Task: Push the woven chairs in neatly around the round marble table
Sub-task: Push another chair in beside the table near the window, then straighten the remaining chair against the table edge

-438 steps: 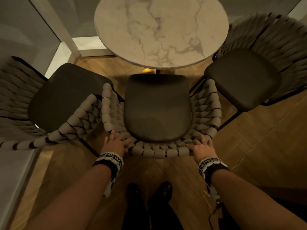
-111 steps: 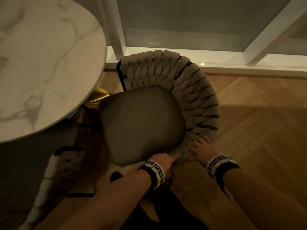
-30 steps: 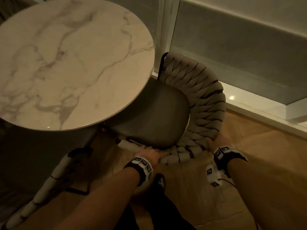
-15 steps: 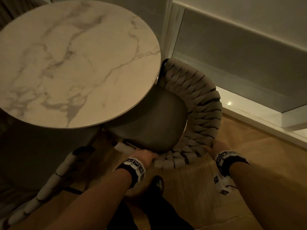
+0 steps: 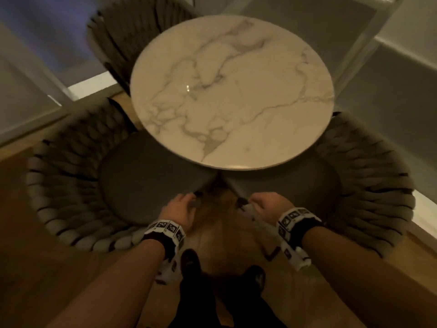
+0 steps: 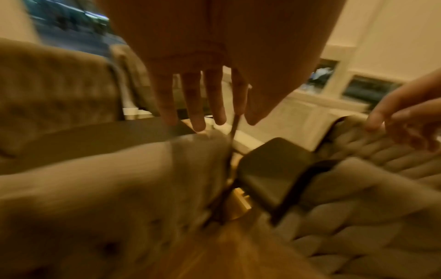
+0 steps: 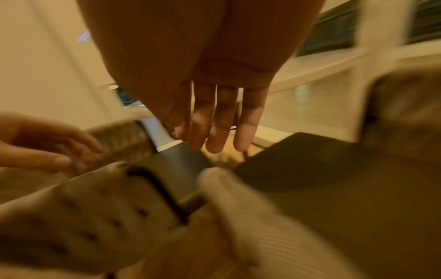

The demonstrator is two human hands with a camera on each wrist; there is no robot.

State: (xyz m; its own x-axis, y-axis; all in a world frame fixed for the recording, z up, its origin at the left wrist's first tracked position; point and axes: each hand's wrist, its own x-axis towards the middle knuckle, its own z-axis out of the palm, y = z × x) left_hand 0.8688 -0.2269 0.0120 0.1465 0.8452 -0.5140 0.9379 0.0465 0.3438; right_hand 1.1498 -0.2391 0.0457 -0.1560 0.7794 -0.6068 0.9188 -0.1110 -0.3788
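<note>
The round marble table (image 5: 231,91) stands ahead in the head view. A woven chair (image 5: 71,185) sits at its left with its dark seat (image 5: 146,181) partly under the top. A second woven chair (image 5: 369,185) sits at its right, its seat (image 5: 295,185) also tucked under. A third woven chair (image 5: 132,31) shows behind the table. My left hand (image 5: 186,204) and right hand (image 5: 260,202) hover over the gap between the two near chairs, close to their front arm ends. Both wrist views show straight fingers (image 6: 198,105) (image 7: 222,128) holding nothing.
Wooden floor (image 5: 220,237) shows between the chairs, with my dark shoes (image 5: 189,261) below. A pale wall and window frame (image 5: 402,67) run close behind the right chair. A white sill (image 5: 92,86) lies at the left. The picture is motion-blurred.
Both hands have come off the right chair's woven back. They now hang free between the two near chairs. My view has swung left, so the table and both chairs are centred.
</note>
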